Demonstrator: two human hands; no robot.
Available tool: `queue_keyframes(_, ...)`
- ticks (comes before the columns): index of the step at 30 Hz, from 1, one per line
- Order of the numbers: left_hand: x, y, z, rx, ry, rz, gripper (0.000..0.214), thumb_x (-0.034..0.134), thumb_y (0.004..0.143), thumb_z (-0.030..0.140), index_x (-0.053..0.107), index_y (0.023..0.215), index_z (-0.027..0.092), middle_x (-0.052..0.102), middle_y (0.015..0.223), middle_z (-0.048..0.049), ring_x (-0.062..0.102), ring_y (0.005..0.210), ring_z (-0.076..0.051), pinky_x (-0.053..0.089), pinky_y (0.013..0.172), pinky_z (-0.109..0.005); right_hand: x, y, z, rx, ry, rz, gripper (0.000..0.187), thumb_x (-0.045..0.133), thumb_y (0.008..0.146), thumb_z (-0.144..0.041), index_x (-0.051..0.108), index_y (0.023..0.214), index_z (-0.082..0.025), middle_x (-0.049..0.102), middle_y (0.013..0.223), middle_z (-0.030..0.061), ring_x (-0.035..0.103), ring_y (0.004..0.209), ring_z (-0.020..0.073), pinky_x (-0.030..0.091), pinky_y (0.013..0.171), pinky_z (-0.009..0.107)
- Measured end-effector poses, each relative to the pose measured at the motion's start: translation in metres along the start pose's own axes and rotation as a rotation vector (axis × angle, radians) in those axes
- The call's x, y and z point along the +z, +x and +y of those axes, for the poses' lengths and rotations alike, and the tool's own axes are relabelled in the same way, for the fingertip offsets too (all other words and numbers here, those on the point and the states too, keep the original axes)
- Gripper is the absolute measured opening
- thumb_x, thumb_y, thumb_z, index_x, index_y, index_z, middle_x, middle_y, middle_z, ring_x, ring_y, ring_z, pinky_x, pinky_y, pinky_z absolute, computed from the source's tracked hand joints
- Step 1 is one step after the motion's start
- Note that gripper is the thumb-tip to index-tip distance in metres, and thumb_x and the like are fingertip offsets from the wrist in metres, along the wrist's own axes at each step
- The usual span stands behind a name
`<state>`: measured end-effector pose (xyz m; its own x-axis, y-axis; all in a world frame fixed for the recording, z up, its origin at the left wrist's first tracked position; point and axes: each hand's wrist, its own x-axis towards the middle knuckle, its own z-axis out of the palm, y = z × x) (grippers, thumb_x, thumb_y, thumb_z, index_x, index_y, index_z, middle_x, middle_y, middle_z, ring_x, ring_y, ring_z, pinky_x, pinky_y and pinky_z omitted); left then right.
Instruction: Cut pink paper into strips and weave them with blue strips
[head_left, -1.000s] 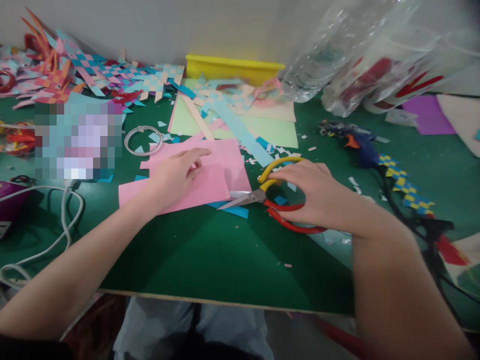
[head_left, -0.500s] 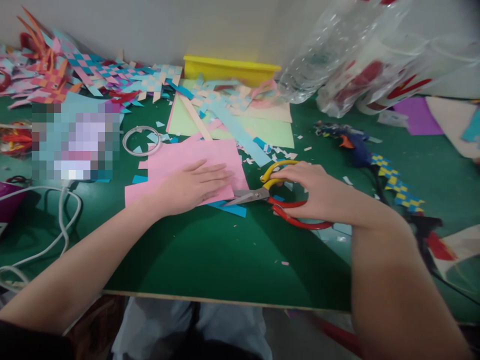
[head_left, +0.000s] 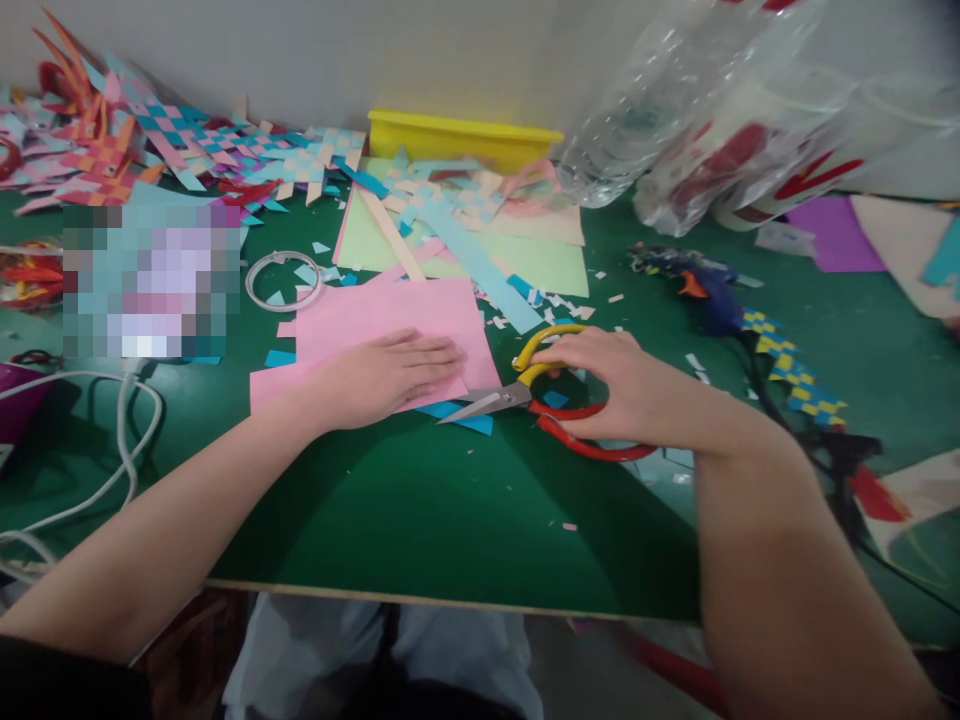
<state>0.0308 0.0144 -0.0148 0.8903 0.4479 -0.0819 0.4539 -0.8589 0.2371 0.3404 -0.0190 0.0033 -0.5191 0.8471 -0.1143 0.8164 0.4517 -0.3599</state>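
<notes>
My left hand (head_left: 386, 375) lies flat, fingers stretched out, on a folded pink paper sheet (head_left: 390, 320) on the green table (head_left: 420, 510). My right hand (head_left: 611, 385) rests over the yellow and red handles of a pair of scissors (head_left: 559, 405) lying on the table, fingers curled around the loops. The scissors' closed blades point left toward the pink sheet, over a blue paper scrap (head_left: 465, 420).
Light green sheets (head_left: 540, 260) and blue strips lie behind the pink sheet, before a yellow tray (head_left: 461, 135). Woven paper pieces (head_left: 150, 140) pile at back left. A tape ring (head_left: 283, 281), a white cable (head_left: 112, 470), a glue gun (head_left: 709, 290) and plastic bags (head_left: 720, 110) surround the area.
My left hand slid right and flattened on the pink sheet. My right hand stayed on the scissors, which shifted slightly left.
</notes>
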Motion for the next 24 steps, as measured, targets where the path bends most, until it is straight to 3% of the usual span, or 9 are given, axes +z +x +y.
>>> queue_keyframes(6, 0.002, 0.0, -0.001, -0.035, -0.047, 0.048, 0.055, 0.03, 0.097, 0.01, 0.036, 0.15, 0.018, 0.033, 0.158, -0.0001, 0.028, 0.147, -0.012, 0.015, 0.123, -0.032, 0.003, 0.005, -0.017, -0.015, -0.021, 0.01, 0.039, 0.062, 0.075, -0.046, 0.06, 0.108, -0.025, 0.064, 0.121, 0.0094, 0.055, 0.117, 0.0338, 0.04, 0.096, 0.051)
queue_keyframes(12, 0.001, 0.001, 0.0, -0.049, -0.041, 0.023, 0.054, 0.03, 0.096, 0.01, 0.036, 0.15, 0.017, 0.032, 0.159, -0.0011, 0.029, 0.147, -0.012, 0.014, 0.123, -0.032, 0.006, 0.005, -0.026, -0.024, -0.062, 0.011, 0.042, 0.063, 0.074, -0.046, 0.058, 0.111, -0.025, 0.065, 0.112, 0.0076, 0.055, 0.109, 0.0325, 0.038, 0.093, 0.049)
queue_keyframes(18, 0.002, 0.0, -0.002, -0.043, -0.027, 0.016, 0.056, 0.031, 0.096, 0.01, 0.032, 0.152, 0.017, 0.028, 0.16, 0.0004, 0.026, 0.147, -0.011, 0.012, 0.123, -0.031, 0.004, 0.004, -0.025, -0.076, -0.046, 0.004, 0.04, 0.063, 0.075, -0.044, 0.059, 0.111, -0.028, 0.066, 0.116, 0.0059, 0.054, 0.114, 0.0312, 0.037, 0.096, 0.048)
queue_keyframes(24, 0.001, 0.007, 0.003, -0.073, -0.014, 0.01, 0.054, 0.029, 0.099, 0.013, 0.03, 0.152, 0.02, 0.027, 0.161, 0.0013, 0.021, 0.149, -0.012, 0.009, 0.124, -0.036, 0.002, 0.003, -0.021, -0.045, -0.062, 0.019, 0.038, 0.062, 0.075, -0.044, 0.06, 0.108, -0.026, 0.066, 0.118, 0.0082, 0.055, 0.117, 0.0351, 0.04, 0.093, 0.051)
